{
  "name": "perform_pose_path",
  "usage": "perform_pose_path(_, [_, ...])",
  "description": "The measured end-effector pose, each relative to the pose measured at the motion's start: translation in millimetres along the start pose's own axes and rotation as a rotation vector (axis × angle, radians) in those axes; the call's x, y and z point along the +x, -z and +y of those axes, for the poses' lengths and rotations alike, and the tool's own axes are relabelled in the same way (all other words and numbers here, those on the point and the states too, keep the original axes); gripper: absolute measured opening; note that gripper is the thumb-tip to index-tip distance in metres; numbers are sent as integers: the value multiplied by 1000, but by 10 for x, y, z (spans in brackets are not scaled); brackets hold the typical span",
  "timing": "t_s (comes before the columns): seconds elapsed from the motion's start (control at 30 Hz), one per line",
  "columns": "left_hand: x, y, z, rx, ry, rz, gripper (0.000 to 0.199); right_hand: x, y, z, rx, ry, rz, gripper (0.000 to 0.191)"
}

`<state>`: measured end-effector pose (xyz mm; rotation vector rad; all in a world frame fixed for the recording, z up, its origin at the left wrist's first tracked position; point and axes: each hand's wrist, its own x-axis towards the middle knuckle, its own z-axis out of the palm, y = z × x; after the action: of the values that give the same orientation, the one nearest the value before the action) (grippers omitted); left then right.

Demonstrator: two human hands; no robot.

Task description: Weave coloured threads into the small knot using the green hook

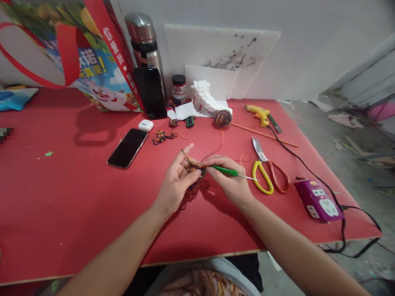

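Observation:
Between thumb and fingers, my left hand point(177, 181) pinches a small dark, multicoloured crochet piece point(200, 172), its index finger raised with yarn over it. A crochet hook point(226, 170) with a green handle is gripped in my right hand point(233, 183); one metal end points right, and the other end is hidden at the crochet piece. Loose yarn loops point(189, 197) hang under my left hand. From the piece a strand runs back to a multicoloured yarn ball point(222, 118) behind my hands.
Right of my hands lie scissors point(262, 164), a yellow glue gun point(258, 114), an orange stick point(268, 135) and a purple power strip point(319, 200) with black cables. To the left are a phone point(128, 148), an earbud case point(146, 125) and a crocheted scrap point(160, 137). A steel flask point(143, 35) stands behind.

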<state>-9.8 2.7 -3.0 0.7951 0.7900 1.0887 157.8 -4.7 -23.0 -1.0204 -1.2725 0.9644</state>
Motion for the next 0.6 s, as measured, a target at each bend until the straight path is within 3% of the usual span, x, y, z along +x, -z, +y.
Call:
perform_pose_path(0.17, [38,-23,14,4,35,56,67,-8,-15,41,65,-181,6,10])
perform_pose_path(0.37, [72,-7,-20,-16,92,116,71,14,-18,27,128,-283,-47,16])
perform_pose_path(0.6, [118,18,-28,-152,272,179,64,52,-1,27,198,-396,-106,18])
